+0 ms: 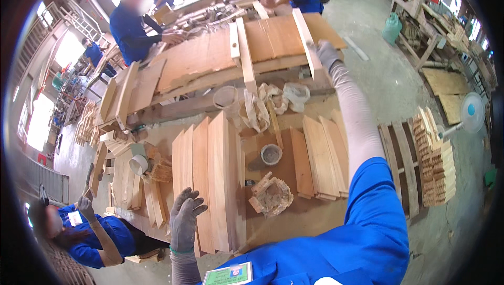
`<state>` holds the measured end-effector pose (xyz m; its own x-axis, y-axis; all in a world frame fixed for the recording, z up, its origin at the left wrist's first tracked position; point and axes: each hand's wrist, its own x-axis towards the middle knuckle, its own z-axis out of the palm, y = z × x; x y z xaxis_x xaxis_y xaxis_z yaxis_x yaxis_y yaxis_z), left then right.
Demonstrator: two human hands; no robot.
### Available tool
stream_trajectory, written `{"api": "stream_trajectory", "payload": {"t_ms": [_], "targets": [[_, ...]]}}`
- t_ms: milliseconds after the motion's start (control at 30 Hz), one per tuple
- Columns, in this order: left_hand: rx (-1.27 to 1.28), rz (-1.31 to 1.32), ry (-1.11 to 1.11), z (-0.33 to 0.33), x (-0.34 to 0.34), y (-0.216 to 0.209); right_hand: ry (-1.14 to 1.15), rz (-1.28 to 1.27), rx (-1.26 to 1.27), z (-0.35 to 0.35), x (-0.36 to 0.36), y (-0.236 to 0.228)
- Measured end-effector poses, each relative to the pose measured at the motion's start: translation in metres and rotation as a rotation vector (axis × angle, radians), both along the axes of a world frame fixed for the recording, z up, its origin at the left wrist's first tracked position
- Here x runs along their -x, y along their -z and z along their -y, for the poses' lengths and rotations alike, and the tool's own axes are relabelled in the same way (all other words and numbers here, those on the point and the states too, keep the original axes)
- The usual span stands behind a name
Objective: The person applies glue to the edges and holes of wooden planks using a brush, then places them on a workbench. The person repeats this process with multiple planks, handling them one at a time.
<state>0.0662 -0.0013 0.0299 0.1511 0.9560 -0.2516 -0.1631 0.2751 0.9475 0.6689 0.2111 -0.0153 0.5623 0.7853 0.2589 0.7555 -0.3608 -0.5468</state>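
Note:
My right hand (326, 55), in a grey glove, reaches far forward with its fingers closed at the edge of a pale wooden strip (306, 41). The strip lies across a long brown board (199, 56) on the far bench; part of my grip is hidden. My left hand (184, 221), also gloved, is held low with its fingers apart and holds nothing. It is beside a stack of pale wooden boards (216, 180), in front of the stack's left side.
A grey cup (271, 154) and a crusted container (271, 196) stand between the stack and more boards (321, 156). Plastic bags (296, 96) lie by the bench. Co-workers in blue stand across the bench and at lower left (105, 238). A fan (471, 112) is at right.

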Motion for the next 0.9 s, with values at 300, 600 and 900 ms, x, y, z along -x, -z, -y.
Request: {"api": "stream_trajectory", "payload": {"t_ms": [300,600,900], "targets": [[0.077,-0.100,0.054,0.008,-0.026,0.026,0.114,0.009,0.351,0.275,0.094,0.037],[-0.013,0.081,0.489,0.037,-0.104,0.009,0.156,-0.328,-0.027,0.399,0.168,0.079],[-0.158,0.190,0.369,0.074,-0.055,-0.002,-0.490,-0.329,-0.522,0.365,0.424,-0.026]]}}
